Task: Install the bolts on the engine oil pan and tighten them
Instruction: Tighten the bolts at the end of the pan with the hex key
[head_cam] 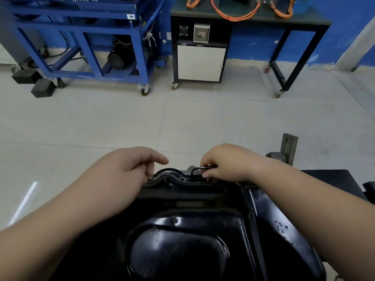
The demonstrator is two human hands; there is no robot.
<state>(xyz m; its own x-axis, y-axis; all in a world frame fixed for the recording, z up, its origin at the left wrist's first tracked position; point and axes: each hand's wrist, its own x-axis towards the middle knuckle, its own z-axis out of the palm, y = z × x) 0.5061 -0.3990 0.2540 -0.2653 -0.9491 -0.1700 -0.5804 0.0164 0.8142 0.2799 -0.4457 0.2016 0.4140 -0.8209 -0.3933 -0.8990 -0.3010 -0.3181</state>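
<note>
A glossy black oil pan (182,240) fills the lower middle of the view, its flange running along the far edge. My right hand (225,163) grips a black L-shaped hex key (195,171) whose short end points down at the far flange. My left hand (125,171) rests on the flange to the left, fingers curled around a small metal bolt (149,179) that is mostly hidden; its index finger sticks out forward.
A grey metal bracket (287,149) of the engine stand rises at the right. Across the tiled floor stand a blue wheeled frame (85,47) and a black bench with a white cabinet (200,61) and orange cables (233,15).
</note>
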